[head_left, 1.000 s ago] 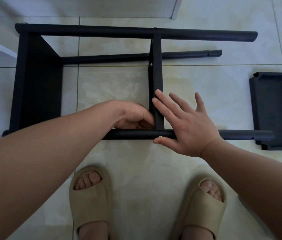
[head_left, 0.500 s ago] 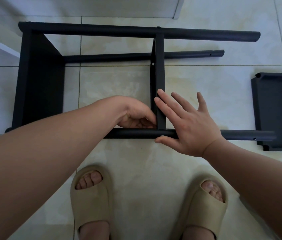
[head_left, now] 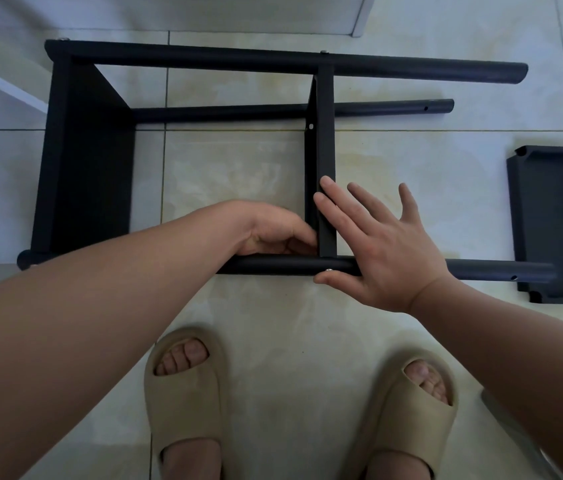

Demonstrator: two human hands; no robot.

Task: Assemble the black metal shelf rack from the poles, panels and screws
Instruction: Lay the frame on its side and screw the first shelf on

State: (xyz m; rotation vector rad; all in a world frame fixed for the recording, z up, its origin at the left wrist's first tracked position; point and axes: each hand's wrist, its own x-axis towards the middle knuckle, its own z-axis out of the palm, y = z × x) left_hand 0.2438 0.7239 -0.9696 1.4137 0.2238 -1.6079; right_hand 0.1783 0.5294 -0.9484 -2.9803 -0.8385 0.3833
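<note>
Black metal makes up the shelf rack (head_left: 183, 60), which lies on its side on the pale tiled floor (head_left: 238, 168). It is partly built: an end panel (head_left: 89, 161) closes its left end and a middle panel (head_left: 325, 143) stands edge-on between the long poles. The far pole (head_left: 411, 67) runs across the top with a silver screw (head_left: 324, 52) above the middle panel, a lower pole (head_left: 221, 111) lies behind, and the near pole (head_left: 273, 265) runs closest to the person. The left grip (head_left: 273, 232) reaches inside the frame, its fingers curled against the left face of the middle panel just above the near pole. The fingertips are hidden there, so I cannot tell whether it holds anything. The right grip (head_left: 380, 251) is spread flat with straight fingers, two fingertips resting on the middle panel's edge and the thumb just beneath the near pole, beside a second silver screw (head_left: 328, 270). A loose panel (head_left: 550, 220) lies flat on the floor at the right, and the near pole's end crosses its lower corner in this view. Two beige sandals (head_left: 186, 393) stand below.
</note>
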